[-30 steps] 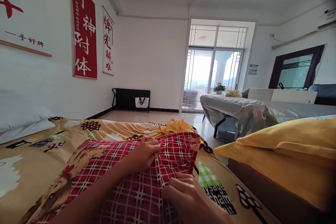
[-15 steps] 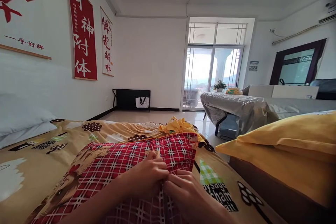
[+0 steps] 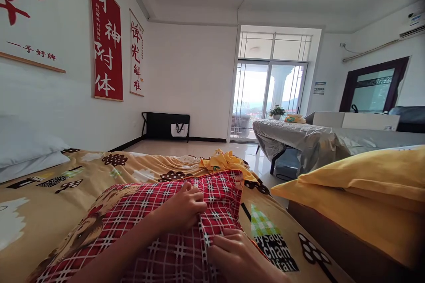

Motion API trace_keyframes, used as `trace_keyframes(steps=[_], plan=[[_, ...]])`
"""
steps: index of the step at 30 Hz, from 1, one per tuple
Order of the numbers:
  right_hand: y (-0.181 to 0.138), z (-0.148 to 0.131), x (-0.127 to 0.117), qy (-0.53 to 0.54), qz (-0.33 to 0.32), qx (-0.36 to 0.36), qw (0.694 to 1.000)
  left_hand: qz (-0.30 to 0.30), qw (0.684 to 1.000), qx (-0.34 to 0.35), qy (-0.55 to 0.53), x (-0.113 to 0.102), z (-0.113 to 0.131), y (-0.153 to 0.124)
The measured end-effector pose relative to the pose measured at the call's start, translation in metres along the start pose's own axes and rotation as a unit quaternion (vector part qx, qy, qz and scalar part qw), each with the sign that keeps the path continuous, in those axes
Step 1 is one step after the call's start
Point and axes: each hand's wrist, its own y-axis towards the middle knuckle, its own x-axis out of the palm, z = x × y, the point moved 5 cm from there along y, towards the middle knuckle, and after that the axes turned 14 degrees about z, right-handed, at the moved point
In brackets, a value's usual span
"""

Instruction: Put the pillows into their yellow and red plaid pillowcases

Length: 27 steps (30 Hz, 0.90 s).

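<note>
A red plaid pillowcase (image 3: 133, 212) with a brown animal print lies on the tan patterned bed sheet (image 3: 49, 199) in front of me. My left hand (image 3: 184, 205) rests on top of it with fingers curled, pinching the fabric along its open seam. My right hand (image 3: 235, 254) grips the same edge lower down, fingers closed on the cloth. A crumpled yellow cloth (image 3: 224, 161) lies just beyond the pillowcase at the bed's far edge.
White pillows (image 3: 26, 150) lie at the left by the wall. A yellow pillow (image 3: 365, 185) sits on a surface at the right. Beyond the bed are a tiled floor, a grey-covered table (image 3: 299, 137) and glass balcony doors (image 3: 265, 97).
My hands met at the seam half a second ago, then drew apart again. The left hand moved up the edge and the right hand slid down toward me.
</note>
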Motion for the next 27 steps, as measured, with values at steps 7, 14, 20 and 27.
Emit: trace_keyframes(steps=[7, 14, 20, 27], plan=[[-0.01, 0.003, 0.014, -0.005, 0.001, -0.025, 1.0, 0.004, 0.998, -0.026, 0.065, 0.013, -0.013, 0.008], [-0.018, 0.008, 0.019, 0.005, -0.006, 0.008, 1.0, 0.0, 0.993, -0.067, 0.098, 0.035, -0.025, 0.015], [-0.025, 0.012, 0.025, 0.024, -0.006, 0.019, 1.0, -0.013, 0.997, -0.06, 0.045, 0.04, -0.004, 0.006], [-0.018, 0.014, 0.018, 0.093, -0.043, 0.094, 0.99, -0.089, 0.976, -0.038, -0.196, 0.033, 0.045, -0.013]])
